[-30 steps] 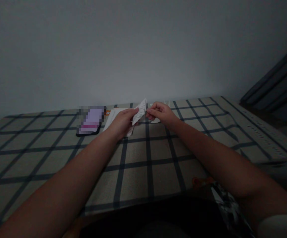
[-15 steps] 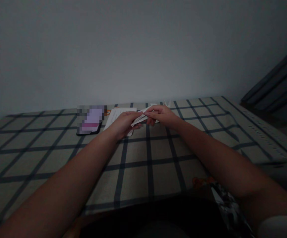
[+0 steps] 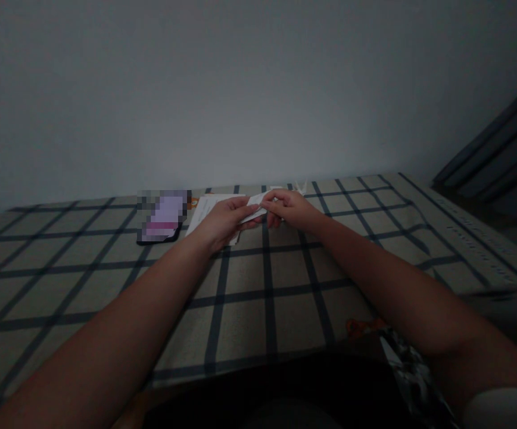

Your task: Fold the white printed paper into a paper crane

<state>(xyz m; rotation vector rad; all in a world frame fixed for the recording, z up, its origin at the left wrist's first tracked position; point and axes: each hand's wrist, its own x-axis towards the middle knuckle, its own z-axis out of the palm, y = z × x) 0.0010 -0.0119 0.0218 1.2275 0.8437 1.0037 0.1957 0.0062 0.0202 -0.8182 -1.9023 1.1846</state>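
Observation:
A folded piece of white paper (image 3: 255, 206) is held between my two hands above the far part of the table. My left hand (image 3: 226, 221) pinches its left side, thumb on top and fingers beneath. At the paper's right end, my right hand (image 3: 289, 207) grips it between thumb and fingers. Printed white sheets (image 3: 205, 208) lie flat behind and beside my left hand, partly covered by it. A small white folded-paper shape (image 3: 301, 187) with pointed tips stands just beyond my right hand, its lower part hidden.
A checked cloth (image 3: 245, 322) covers the table, which meets a plain wall (image 3: 258, 95) at the back. Left of the sheets lies a phone (image 3: 164, 217), its screen lit and partly blurred out. Dark striped fabric (image 3: 504, 155) hangs at the far right.
The folded paper has turned in my hands, so its flat upper face shows more now and its layers look pressed closer. Both hands stay in nearly the same place.

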